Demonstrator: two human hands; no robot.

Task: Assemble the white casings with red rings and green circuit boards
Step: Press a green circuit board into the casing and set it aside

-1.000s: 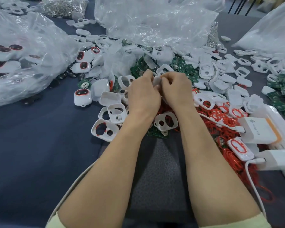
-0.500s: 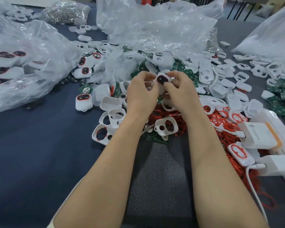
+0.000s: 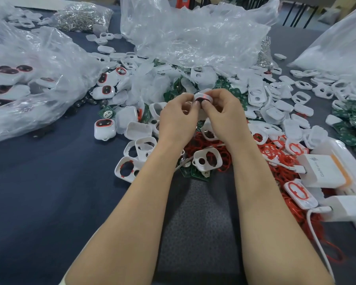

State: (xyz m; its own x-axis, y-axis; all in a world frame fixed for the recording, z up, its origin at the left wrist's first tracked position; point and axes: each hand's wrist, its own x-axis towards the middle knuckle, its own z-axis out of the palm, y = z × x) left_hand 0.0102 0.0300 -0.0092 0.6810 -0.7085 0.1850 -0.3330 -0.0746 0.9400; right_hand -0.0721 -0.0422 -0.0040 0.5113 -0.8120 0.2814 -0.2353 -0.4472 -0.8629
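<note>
Both hands hold one small white casing (image 3: 202, 96) with a red ring showing on its face, raised above the pile at the centre. My left hand (image 3: 177, 118) pinches its left side and my right hand (image 3: 224, 114) pinches its right side with the thumb on the front. Below my wrists lie loose red rings (image 3: 210, 145) and an empty white casing (image 3: 207, 159) on green circuit boards (image 3: 195, 173). More green boards (image 3: 351, 128) lie at the right edge. Finished casings with dark windows (image 3: 104, 128) sit to the left.
Crumpled clear plastic bags (image 3: 193, 36) fill the back and the left side (image 3: 29, 83). A white charger block (image 3: 322, 167) with cables sits at the right, beside a casing with a red ring (image 3: 299, 193). Dark blue table cloth (image 3: 39, 192) spreads at the near left.
Both hands rose slightly with the casing and turned it, so its edge and red ring now face me instead of the dark window.
</note>
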